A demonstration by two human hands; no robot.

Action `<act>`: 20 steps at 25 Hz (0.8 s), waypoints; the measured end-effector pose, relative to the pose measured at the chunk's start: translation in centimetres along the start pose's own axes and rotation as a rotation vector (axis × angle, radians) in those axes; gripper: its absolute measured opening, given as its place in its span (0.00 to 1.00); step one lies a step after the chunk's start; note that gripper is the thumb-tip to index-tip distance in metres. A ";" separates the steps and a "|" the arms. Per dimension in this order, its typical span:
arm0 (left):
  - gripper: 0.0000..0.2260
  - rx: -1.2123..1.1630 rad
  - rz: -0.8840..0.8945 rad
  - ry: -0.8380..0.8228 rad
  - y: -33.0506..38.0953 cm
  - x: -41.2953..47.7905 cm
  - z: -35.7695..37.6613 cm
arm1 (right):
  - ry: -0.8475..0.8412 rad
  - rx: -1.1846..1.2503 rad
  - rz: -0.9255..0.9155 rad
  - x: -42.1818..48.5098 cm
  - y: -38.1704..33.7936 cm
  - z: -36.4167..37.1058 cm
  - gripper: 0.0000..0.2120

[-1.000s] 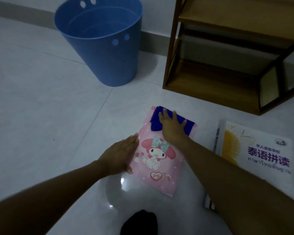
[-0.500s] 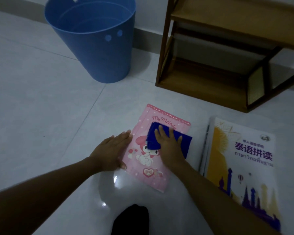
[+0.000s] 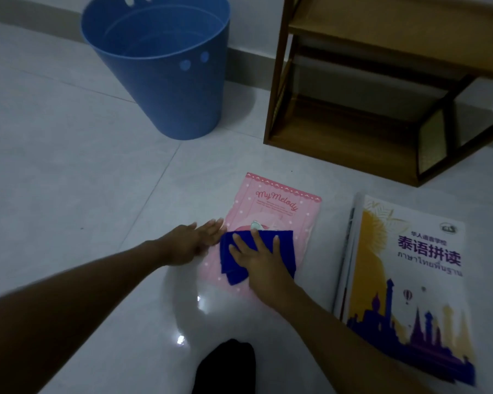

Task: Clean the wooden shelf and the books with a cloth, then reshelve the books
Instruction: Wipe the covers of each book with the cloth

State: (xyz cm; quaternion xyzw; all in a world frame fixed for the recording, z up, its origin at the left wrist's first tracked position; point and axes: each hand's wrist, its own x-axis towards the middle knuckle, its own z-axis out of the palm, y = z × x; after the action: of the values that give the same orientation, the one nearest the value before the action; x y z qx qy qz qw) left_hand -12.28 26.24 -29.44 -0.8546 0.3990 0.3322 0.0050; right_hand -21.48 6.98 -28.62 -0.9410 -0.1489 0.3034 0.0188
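Observation:
A pink picture book [image 3: 279,209] lies flat on the white tiled floor. My right hand [image 3: 261,261] presses a folded blue cloth [image 3: 231,260] onto the lower half of its cover, fingers spread and straight. My left hand [image 3: 191,241] rests flat on the floor with its fingertips against the book's left edge. To the right lies a larger white and yellow book [image 3: 404,280] on top of other books. The wooden shelf [image 3: 353,143] stands at the upper right with bare boards.
A blue plastic bin [image 3: 165,75] stands on the floor at the upper left, near the wall. A dark sock-clad foot [image 3: 225,368] shows at the bottom centre. Pale floor tiles stretch to the left.
My right hand has drawn the cloth down the pink cover from its top edge toward me, uncovering the title. The left hand stays at the book's left edge.

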 end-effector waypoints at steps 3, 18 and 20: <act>0.28 -0.009 -0.022 -0.020 0.2 0.2 0.1 | -0.057 -0.065 -0.193 -1.1 -1.9 1.4 0.45; 0.36 0.110 -0.131 0.069 2.7 -0.2 0.0 | 0.067 0.369 0.211 -4.0 1.5 2.0 0.36; 0.36 0.113 -0.123 0.057 2.7 -0.2 -0.3 | 0.175 0.363 0.279 -2.7 3.1 0.8 0.36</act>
State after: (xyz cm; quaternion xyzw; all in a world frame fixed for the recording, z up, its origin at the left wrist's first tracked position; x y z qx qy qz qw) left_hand -14.06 24.43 -28.39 -0.8850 0.3640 0.2836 0.0624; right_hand -23.19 3.17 -28.18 -0.9563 0.0414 0.2422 0.1582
